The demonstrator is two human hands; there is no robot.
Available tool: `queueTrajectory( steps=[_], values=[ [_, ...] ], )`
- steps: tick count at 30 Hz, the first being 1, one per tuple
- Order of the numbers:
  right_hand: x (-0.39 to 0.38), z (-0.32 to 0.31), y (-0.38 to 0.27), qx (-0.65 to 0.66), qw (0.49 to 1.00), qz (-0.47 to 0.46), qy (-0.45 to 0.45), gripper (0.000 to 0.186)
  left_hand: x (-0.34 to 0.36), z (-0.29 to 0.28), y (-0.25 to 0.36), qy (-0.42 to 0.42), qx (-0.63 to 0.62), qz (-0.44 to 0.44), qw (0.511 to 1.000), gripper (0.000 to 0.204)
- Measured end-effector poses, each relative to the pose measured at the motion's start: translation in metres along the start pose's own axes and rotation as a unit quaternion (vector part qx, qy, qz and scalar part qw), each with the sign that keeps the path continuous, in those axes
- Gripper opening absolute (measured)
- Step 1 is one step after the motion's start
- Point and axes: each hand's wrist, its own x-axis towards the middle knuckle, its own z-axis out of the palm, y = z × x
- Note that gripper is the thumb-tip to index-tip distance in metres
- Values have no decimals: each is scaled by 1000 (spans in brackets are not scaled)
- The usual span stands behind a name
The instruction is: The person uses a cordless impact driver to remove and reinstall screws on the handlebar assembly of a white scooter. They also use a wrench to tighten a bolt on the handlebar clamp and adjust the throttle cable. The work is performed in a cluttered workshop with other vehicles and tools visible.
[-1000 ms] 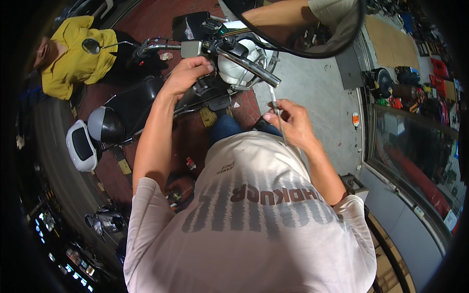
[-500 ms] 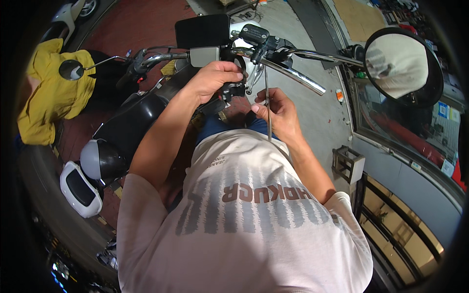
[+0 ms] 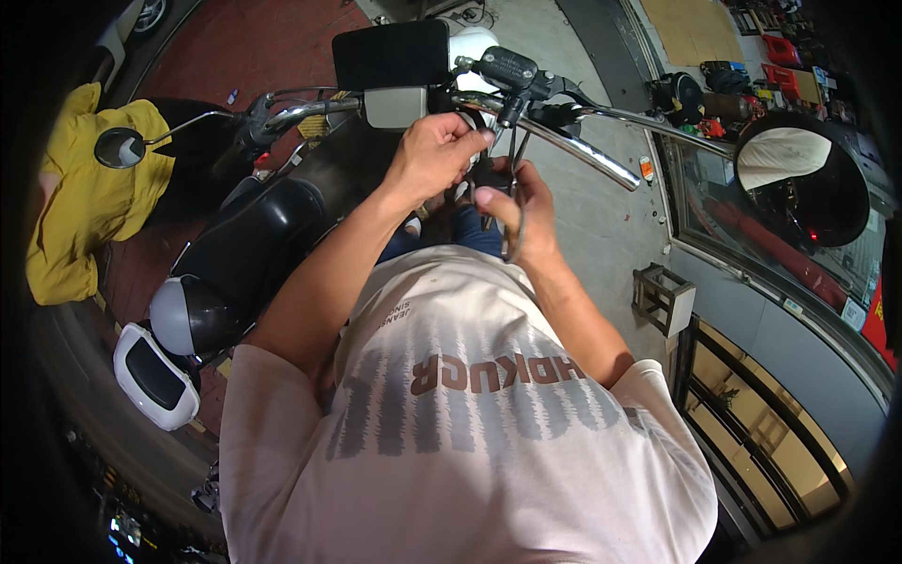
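My left hand [image 3: 434,158] is closed in a pinch on a black part [image 3: 489,173], which looks like a handlebar switch housing, just below the motorcycle's bare chrome handlebar end [image 3: 587,155]. Close to its right, my right hand [image 3: 531,214] has its thumb and fingers curled around a thin grey cable [image 3: 514,242] that hangs from the handlebar and bends past the palm. Its thumb tip meets the black part's lower side. Fingers hide much of that part and the cable's end. Above sits the black brake fluid reservoir [image 3: 508,68] with its lever.
A round mirror [image 3: 799,188] sticks out at right, a smaller one [image 3: 119,148] at left. A black screen [image 3: 392,54] stands mid-handlebar. The black seat [image 3: 254,226] stretches left, near a yellow garment [image 3: 99,197]. A small metal stool [image 3: 663,299] stands by the glass shopfront.
My left hand has moved slightly right and my right hand slightly left, bringing them closer together at the black part. The cable now bends more by my right hand. The view has shifted slightly.
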Motion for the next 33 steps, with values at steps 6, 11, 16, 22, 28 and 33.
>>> queueTrajectory(
  steps=[6, 11, 16, 22, 28, 33],
  values=[
    [14, -40, -4, 227, 956, 79, -171, 70, 2, 0, -12, -8, -76, 25, 997, 27],
    [24, -45, 3, 312, 913, 123, -231, 83, -8, 2, -12, -3, -221, -13, 975, 24],
    [27, -44, 0, 301, 916, 129, -234, 89, -3, 6, -23, 39, -201, 39, 978, 24],
    [18, -47, 3, 252, 932, 124, -227, 85, 14, -29, -14, 90, -379, -56, 919, 27],
    [17, -50, -10, 127, 975, 79, -162, 70, -8, -38, -26, -79, -195, -54, 976, 26],
    [13, -53, -14, 182, 965, 98, -161, 74, -3, -6, -42, 90, 187, 132, 969, 22]
  ],
)
